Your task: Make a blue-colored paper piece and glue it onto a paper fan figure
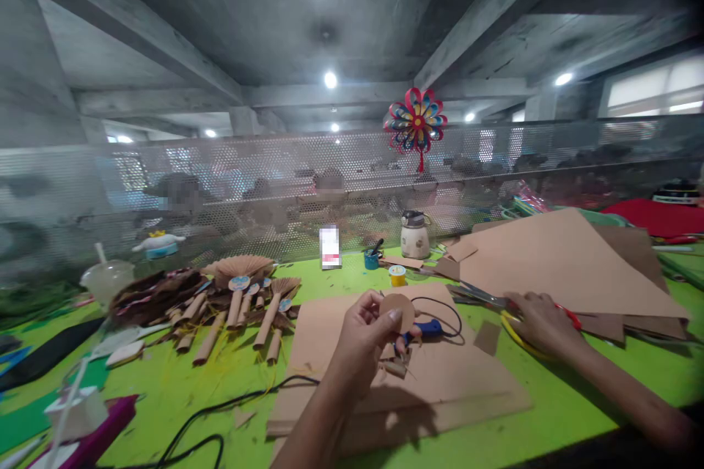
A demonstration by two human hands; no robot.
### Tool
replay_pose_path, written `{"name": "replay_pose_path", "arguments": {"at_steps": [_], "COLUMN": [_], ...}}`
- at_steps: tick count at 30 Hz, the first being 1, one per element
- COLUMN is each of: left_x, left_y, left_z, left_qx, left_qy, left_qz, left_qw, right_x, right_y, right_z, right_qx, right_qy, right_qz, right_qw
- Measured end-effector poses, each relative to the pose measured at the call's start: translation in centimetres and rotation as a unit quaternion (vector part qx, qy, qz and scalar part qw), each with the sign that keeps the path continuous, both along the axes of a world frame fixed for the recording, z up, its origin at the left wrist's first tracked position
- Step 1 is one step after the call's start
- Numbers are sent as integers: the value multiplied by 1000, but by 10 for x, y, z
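My left hand (366, 333) pinches a small round brown paper disc (397, 312) between thumb and fingers, held up over a stack of brown kraft paper (467, 381). Behind the disc lies a blue-handled tool (429, 328) with a black cord, partly hidden by the hand. On the right, my right hand (542, 321) is closed over the handles of scissors (487, 296). Yellow and red handle parts show around its fingers, and the metal blades point left. A small brown paper square (487, 338) lies between the hands.
Brown paper fans with rolled handles (239, 304) lie on the left, beside a plastic cup (107, 282). Large brown sheets (561, 264) cover the right side. A kettle-like jug (414, 236), a yellow tub (397, 276) and a perforated screen (264, 212) stand behind. A black cable (203, 414) crosses the front.
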State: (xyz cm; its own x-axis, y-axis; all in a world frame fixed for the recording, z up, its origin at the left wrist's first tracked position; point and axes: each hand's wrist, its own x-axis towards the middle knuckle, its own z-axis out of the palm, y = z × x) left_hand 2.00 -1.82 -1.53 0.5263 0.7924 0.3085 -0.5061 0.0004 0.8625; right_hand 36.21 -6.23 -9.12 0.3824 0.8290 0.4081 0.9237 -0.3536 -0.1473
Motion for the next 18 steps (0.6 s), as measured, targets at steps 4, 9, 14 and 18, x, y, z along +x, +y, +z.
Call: {"name": "replay_pose_path", "arguments": {"at_steps": [4,9,14,18], "left_x": [4,5,4,3], "left_y": [2,3,6,8], "left_z": [-3,-4,-5,-5], "left_qx": [-2,-9,-27,-35], "left_qy": [11,34,53,40], "left_qz": [-2,-2,8,13], "left_qw": [1000,999,998,999], "right_x": [-14,-43,-12,29], "right_y": [5,21,15,5], "right_z": [5,20,15,4], "right_qx": [-1,-7,-51,-90], "right_qy": [-6,-2,7,6], "right_qz": [50,140,109,118], "right_qw": [999,990,993,989]}}
